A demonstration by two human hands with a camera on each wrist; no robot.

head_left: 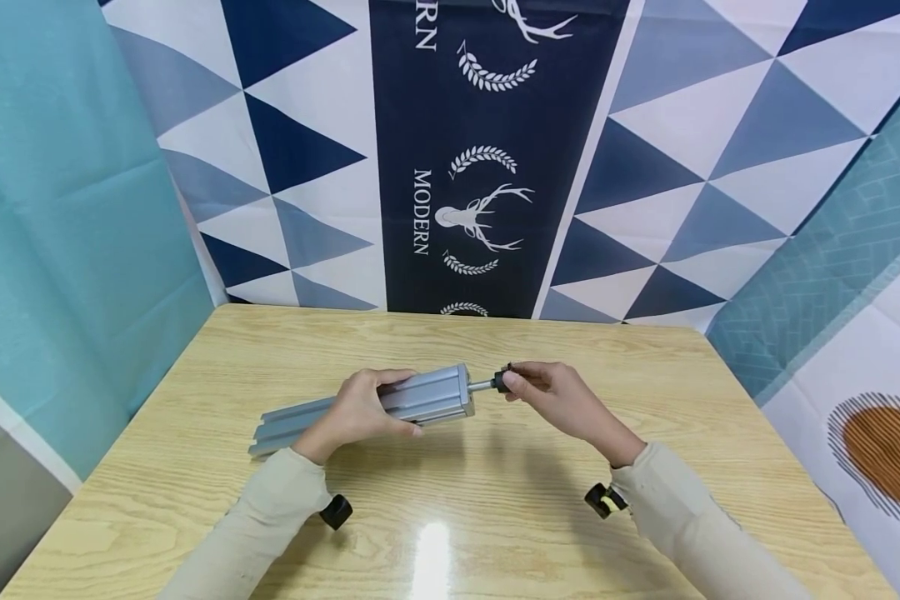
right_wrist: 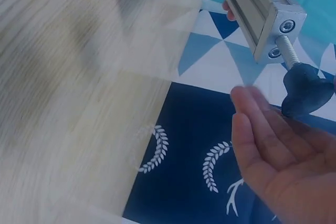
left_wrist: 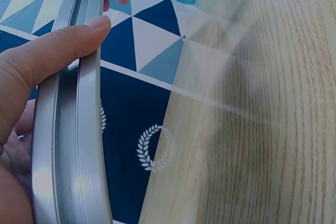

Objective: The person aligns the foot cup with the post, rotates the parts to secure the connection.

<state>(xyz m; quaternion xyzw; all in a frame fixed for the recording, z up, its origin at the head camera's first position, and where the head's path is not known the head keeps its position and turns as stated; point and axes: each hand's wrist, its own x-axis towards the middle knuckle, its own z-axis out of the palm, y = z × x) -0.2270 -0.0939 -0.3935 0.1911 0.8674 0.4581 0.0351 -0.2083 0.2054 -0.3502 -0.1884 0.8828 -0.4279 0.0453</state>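
Observation:
My left hand (head_left: 363,408) grips a silver grooved aluminium profile (head_left: 431,396) near its right end, thumb along the near side. The profile's right end is tilted up above the table; its left end lies lower. From the end plate (right_wrist: 281,27), fixed with screws, a threaded rod (right_wrist: 287,51) sticks out. It carries a black lobed knob (right_wrist: 306,90). At the knob, my right hand (head_left: 555,396) has thumb and forefinger on either side, pinching it. The other fingers (right_wrist: 268,135) extend loosely below the knob in the right wrist view.
A light wood-grain table (head_left: 420,492) lies under both hands. Behind it hangs a patterned cloth (head_left: 307,150) with triangles and deer heads. Teal cloth (head_left: 67,208) hangs at the left. Small black wrist devices (head_left: 336,512) sit by each sleeve.

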